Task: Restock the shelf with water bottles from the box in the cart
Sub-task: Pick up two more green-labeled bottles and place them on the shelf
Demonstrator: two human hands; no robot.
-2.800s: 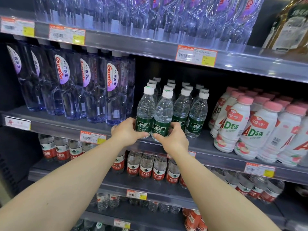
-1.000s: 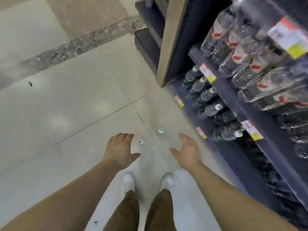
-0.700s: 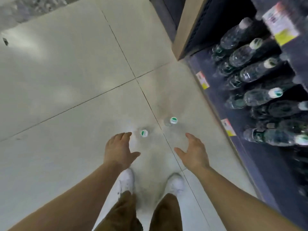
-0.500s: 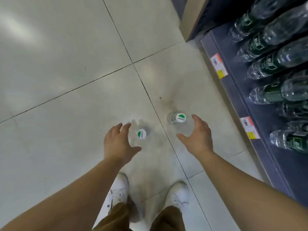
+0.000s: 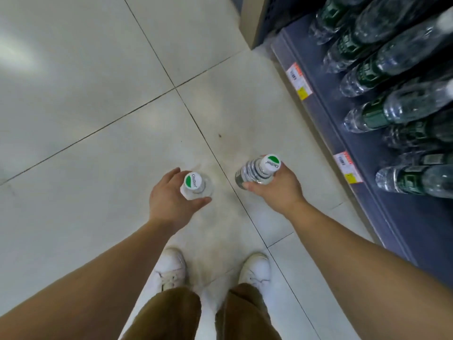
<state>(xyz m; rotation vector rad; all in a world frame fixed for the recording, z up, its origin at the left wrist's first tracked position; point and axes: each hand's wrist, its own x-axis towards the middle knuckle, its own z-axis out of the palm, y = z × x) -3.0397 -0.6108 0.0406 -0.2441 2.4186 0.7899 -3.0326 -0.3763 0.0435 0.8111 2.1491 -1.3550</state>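
Two clear water bottles with white-and-green caps are in front of my feet, seen from above. My left hand (image 5: 169, 204) wraps around the left water bottle (image 5: 195, 184), which looks upright. My right hand (image 5: 277, 190) grips the right water bottle (image 5: 257, 169), which tilts to the left. The bottom shelf (image 5: 348, 123) runs along the right with rows of green-labelled water bottles (image 5: 392, 111). No box and no cart are in view.
Pale floor tiles (image 5: 85, 94) spread to the left and ahead. A shelf end post (image 5: 255, 23) stands at the top right. Price tags (image 5: 297, 78) line the shelf edge. My white shoes (image 5: 171, 268) stand just below the hands.
I turned from the shelf and looked down at the floor. Both hands, open before, dropped onto the two standing bottles and closed on them. The right bottle now tilts.
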